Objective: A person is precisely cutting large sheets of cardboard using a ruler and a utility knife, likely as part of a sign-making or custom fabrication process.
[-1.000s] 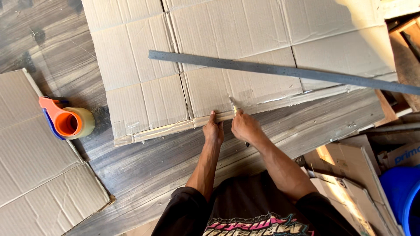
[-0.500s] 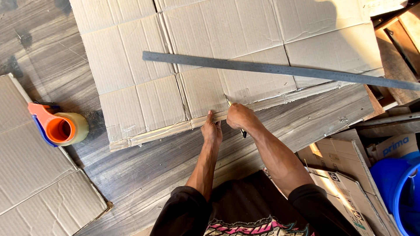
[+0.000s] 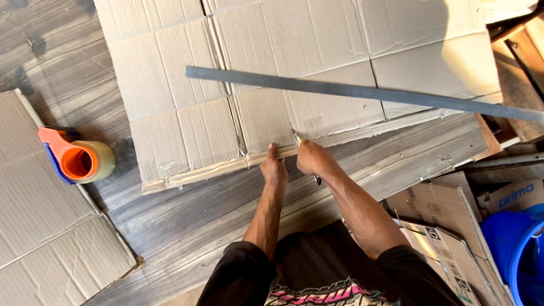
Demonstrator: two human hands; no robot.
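Observation:
A large flattened cardboard sheet (image 3: pixel 294 68) lies on the grey wood-grain floor (image 3: pixel 187 221). My left hand (image 3: pixel 274 168) presses its fingers on the sheet's taped near edge. Right beside it, my right hand (image 3: pixel 311 157) is closed around a utility knife (image 3: pixel 298 137), whose blade touches the cardboard just above the edge while the dark handle end pokes out below the hand. A long grey metal ruler (image 3: pixel 362 92) rests across the sheet, a little beyond both hands.
An orange tape dispenser with a roll of tape (image 3: pixel 76 161) sits on the floor to the left. More flat cardboard (image 3: pixel 45 226) lies at far left. At right are cardboard pieces (image 3: pixel 442 215), a blue bucket (image 3: pixel 513 243) and wooden boards (image 3: pixel 521 51).
My hands stay together at the sheet's near edge; the right hand with the knife has shifted slightly. The view has drifted, so everything sits a little lower and to the right.

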